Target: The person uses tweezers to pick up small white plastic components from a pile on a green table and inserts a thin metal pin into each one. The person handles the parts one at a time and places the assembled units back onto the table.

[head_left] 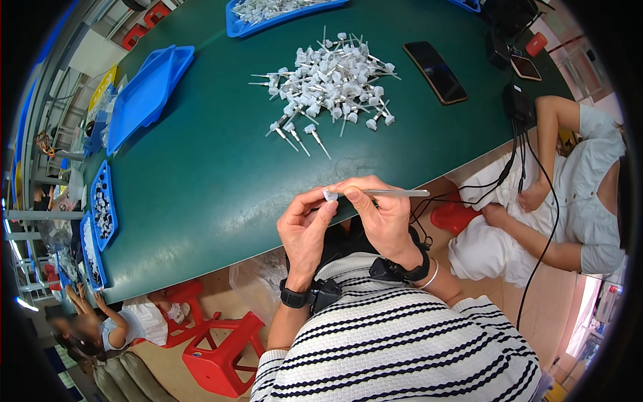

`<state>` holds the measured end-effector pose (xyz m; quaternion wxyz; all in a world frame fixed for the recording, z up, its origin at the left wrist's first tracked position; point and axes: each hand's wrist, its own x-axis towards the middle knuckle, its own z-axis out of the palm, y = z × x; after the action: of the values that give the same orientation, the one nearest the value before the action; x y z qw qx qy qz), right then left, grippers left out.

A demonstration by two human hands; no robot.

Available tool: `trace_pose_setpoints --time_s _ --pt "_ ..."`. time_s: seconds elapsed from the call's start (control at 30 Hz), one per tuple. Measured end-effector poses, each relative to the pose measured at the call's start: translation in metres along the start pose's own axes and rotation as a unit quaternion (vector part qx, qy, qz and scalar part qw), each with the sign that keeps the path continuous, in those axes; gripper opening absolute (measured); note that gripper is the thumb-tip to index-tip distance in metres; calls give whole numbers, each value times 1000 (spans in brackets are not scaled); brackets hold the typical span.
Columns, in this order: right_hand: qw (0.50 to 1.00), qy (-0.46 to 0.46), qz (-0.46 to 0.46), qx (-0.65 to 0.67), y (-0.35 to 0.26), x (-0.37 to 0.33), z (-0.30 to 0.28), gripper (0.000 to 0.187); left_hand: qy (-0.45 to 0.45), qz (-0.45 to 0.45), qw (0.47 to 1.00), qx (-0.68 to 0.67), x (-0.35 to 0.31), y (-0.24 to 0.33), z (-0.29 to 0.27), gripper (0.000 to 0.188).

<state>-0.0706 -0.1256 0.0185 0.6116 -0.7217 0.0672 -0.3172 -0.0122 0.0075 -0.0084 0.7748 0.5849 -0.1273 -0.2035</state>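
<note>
My left hand (pixel 305 224) pinches a small white plastic piece (pixel 330 195) between thumb and fingertips, just over the table's near edge. In my right hand (pixel 380 218) a slim silver metal tool (pixel 398 193) is gripped between thumb and fingers. Its free end points right, and its other end runs in toward the white piece; whether the two touch I cannot tell. Farther up the table lies a heaped pile of small parts (pixel 328 80) with white heads and thin metal stems. Several of them (pixel 315 137) lie loose at the pile's near side.
On the green table (pixel 221 167) are a dark phone (pixel 434 72), empty blue trays (pixel 144 97), a blue tray of white parts (pixel 234 27) and a tray of dark pieces (pixel 102 208). Black cables (pixel 521 144) hang at right beside a seated person (pixel 569 187). A red stool (pixel 224 355) stands below left.
</note>
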Motion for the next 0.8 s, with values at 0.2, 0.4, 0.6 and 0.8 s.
trace_pose_setpoints --time_s 0.2,0.4,0.6,0.8 --pt "999 6 -39 -29 2 3 1 12 1 10 1000 2 0 1 2 25" --pt "998 -3 -48 -50 3 6 2 9 9 23 1000 14 -1 0 3 24" --pt "999 -8 -31 -22 1 9 2 11 18 22 1000 13 2 0 1 24" --pt "997 -4 35 75 10 -1 1 23 16 40 999 19 3 1 4 24"
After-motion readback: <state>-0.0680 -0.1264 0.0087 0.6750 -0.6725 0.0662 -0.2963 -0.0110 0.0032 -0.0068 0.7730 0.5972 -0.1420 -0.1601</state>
